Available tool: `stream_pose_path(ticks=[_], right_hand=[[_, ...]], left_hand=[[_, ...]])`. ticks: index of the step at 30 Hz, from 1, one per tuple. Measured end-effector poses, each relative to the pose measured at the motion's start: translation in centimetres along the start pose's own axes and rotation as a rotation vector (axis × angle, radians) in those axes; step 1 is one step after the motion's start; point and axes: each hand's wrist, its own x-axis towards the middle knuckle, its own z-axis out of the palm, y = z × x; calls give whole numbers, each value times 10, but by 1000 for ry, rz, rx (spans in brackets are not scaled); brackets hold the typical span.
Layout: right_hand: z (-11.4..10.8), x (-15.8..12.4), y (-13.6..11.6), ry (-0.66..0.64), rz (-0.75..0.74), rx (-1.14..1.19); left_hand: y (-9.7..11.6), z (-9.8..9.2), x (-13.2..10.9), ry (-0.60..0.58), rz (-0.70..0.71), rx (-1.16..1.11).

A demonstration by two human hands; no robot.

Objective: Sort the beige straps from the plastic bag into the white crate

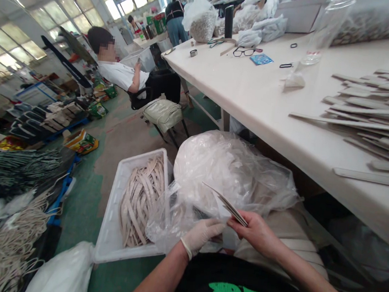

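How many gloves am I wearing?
1: the white glove is on your left hand. Your right hand, holding thin strips, is bare. Both hands show, so none of yours is hidden.

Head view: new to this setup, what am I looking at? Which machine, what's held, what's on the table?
No machine: these are a person's own two hands. The single picture comes from a camera worn on the head, looking forward and down.

The right hand is bare and holds a few thin flat strips. The left hand wears a pale glove and is close beside it; whether it grips anything is unclear.

On the long table lie a pile of similar-looking pieces, glasses and a blue packet. Below are a clear plastic bag and a white bin of pale bands.
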Motion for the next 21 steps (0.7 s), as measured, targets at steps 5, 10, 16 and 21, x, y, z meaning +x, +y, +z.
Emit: stream_pose_path(ticks=[5,10,16,21], right_hand=[[0,1,3,0,20,-2],[1,3,7,27,18,-16],[-7,1,7,19,80,24],[-12,-16,3,31,122,154]], left_hand=[[0,10,-3,-48,-14,44],[4,16,-8,-94,-9,161],[6,14,-3,7,-10,-14],[11,17,14,267,115,-414]])
